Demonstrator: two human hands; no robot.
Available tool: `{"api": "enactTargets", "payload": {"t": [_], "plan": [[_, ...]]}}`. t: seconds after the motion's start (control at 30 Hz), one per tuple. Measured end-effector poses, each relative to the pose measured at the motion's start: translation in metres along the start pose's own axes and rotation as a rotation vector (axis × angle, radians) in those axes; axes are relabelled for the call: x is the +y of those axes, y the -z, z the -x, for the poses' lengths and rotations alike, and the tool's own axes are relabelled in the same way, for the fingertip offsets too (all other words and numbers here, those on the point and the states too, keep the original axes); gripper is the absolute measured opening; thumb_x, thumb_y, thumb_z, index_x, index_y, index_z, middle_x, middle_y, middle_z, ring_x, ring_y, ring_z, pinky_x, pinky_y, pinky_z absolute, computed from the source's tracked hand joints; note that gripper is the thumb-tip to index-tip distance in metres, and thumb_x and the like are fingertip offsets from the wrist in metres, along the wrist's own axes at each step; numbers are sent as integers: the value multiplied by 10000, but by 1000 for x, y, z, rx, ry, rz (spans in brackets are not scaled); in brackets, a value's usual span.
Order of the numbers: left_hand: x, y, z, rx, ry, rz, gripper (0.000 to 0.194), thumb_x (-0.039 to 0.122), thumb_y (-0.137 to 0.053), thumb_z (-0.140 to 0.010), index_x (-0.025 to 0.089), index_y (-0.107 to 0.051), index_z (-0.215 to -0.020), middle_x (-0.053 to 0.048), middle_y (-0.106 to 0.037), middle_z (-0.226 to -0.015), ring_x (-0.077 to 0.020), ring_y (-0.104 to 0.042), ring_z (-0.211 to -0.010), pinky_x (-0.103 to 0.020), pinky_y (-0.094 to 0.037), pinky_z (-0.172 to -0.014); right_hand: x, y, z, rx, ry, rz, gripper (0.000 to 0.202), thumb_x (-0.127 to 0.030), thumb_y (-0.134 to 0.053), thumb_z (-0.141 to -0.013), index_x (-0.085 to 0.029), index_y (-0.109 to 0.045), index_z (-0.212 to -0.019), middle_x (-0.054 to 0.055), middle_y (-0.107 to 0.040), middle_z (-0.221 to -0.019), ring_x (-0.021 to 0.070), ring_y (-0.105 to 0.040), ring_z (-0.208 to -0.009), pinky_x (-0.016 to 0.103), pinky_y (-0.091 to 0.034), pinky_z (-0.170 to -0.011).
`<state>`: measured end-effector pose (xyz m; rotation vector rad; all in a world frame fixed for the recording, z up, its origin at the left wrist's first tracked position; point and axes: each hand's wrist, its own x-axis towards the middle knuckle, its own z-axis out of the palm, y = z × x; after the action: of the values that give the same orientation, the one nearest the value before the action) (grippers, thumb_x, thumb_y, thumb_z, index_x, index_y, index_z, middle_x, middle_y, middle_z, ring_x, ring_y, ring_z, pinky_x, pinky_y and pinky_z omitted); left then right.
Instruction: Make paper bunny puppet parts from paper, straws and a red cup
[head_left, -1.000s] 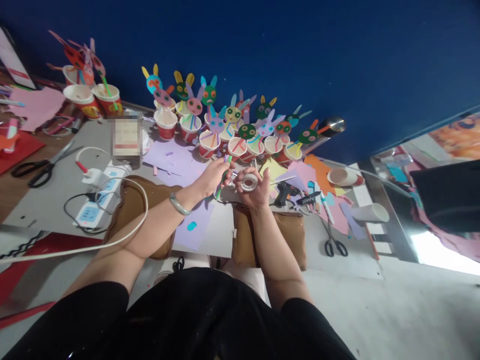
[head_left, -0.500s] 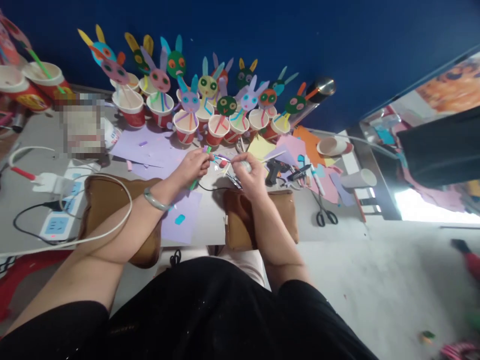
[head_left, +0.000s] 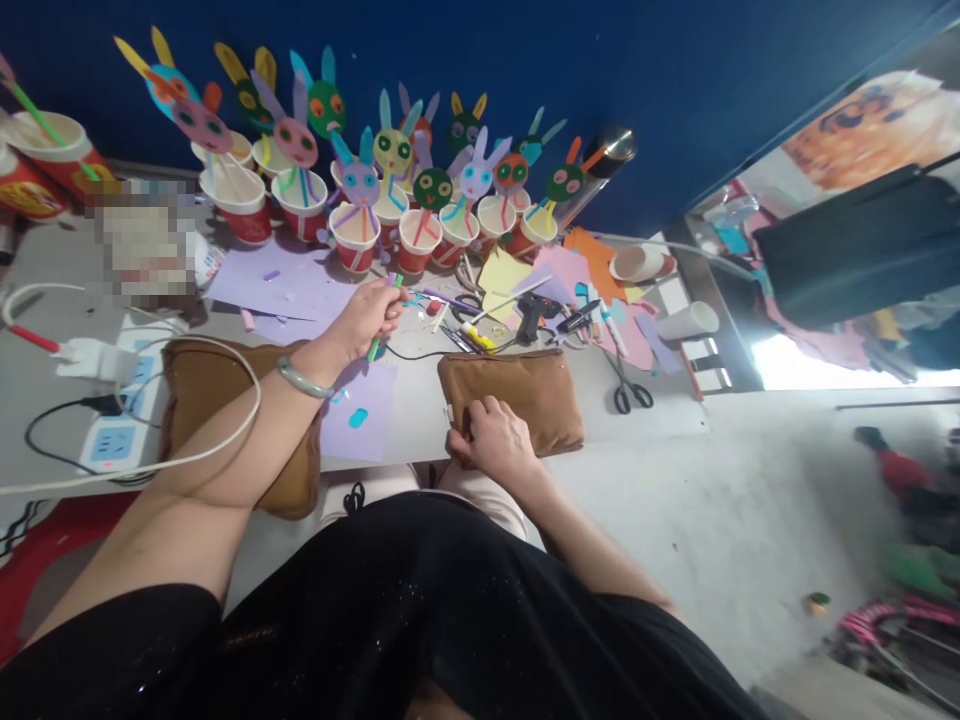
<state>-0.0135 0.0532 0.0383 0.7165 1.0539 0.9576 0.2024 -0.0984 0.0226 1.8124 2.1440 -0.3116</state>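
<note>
My left hand [head_left: 369, 318] is closed around a thin green strip [head_left: 374, 347], which shows above and below the fingers. A small purple bit shows at the strip's upper end, with light blue bits beside the fingertips. My right hand [head_left: 496, 440] rests on the front part of a brown cushion [head_left: 517, 380], fingers loosely bent and nothing visible in them. Just beyond that cushion lie a yellow tool [head_left: 478, 337] and a slim purple piece [head_left: 448, 299]. Left of it, a purple paper sheet [head_left: 375, 410] carries a blue paper cutout [head_left: 358, 418].
Paper rabbits stand in several red-and-white cups [head_left: 355, 240] along the back. At right are a black glue gun [head_left: 534, 315], black-handled scissors [head_left: 632, 397] and coloured paper [head_left: 506, 275]. A power strip [head_left: 112, 445] and white cable [head_left: 255, 400] lie left, beside another brown cushion [head_left: 202, 375].
My right hand has left the small parts near my left hand and come back onto the right cushion. My left hand still grips the green strip. The view has shifted slightly.
</note>
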Motion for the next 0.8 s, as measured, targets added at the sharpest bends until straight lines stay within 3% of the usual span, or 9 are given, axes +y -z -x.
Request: {"api": "enactTargets", "payload": {"t": [0.1, 0.23, 0.33, 0.43, 0.57, 0.8], "plan": [[-1, 4, -2, 12, 0, 2, 190, 55, -488, -875, 169, -541, -734, 89, -382, -490, -26, -296, -333, -146, -208, -363, 10, 6, 2, -63, 126, -22, 178, -210, -581, -984, -148, -714, -1084, 159, -720, -1082, 278, -673, -1037, 350, -489, -817], [-1, 3, -3, 14, 11, -10, 177, 56, -504, -866, 173, -538, -738, 91, -387, -482, -29, -306, -332, -141, -198, -353, 38, 3, 16, -139, 460, -83, 117, -140, -625, -933, -171, -724, -987, 108, -717, -1057, 230, -642, -999, 323, -449, -791], [-3, 1, -2, -9, 12, -14, 160, 60, -503, -867, 161, -563, -760, 92, -381, -484, -30, -311, -336, -136, -185, -351, 58, -4, 31, -176, 579, -97, 176, -78, -624, -898, -186, -742, -971, 85, -711, -1051, 212, -621, -995, 308, -411, -744], [-4, 0, -1, -10, 11, -18, 149, 69, -499, -875, 153, -577, -781, 92, -388, -495, -28, -312, -338, -131, -181, -351, 73, -6, 41, -196, 559, -29, 240, -43, -589, -907, -193, -769, -959, 87, -716, -1021, 214, -622, -968, 318, -408, -757], [-3, 1, 0, 1, 11, -34, 182, 83, -467, -914, 155, -568, -780, 89, -395, -508, -27, -315, -339, -134, -179, -352, 93, -1, 45, -241, 410, 105, 343, 4, -529, -926, -196, -802, -976, 104, -749, -1006, 235, -668, -956, 337, -423, -765], [-1, 0, 0, -28, 4, -43, 176, 88, -489, -904, 162, -568, -766, 82, -395, -525, -30, -322, -359, -141, -180, -359, 110, 20, 46, -394, 230, 151, 324, 44, -581, -853, -181, -807, -913, 113, -807, -976, 243, -753, -944, 317, -460, -723]]}}
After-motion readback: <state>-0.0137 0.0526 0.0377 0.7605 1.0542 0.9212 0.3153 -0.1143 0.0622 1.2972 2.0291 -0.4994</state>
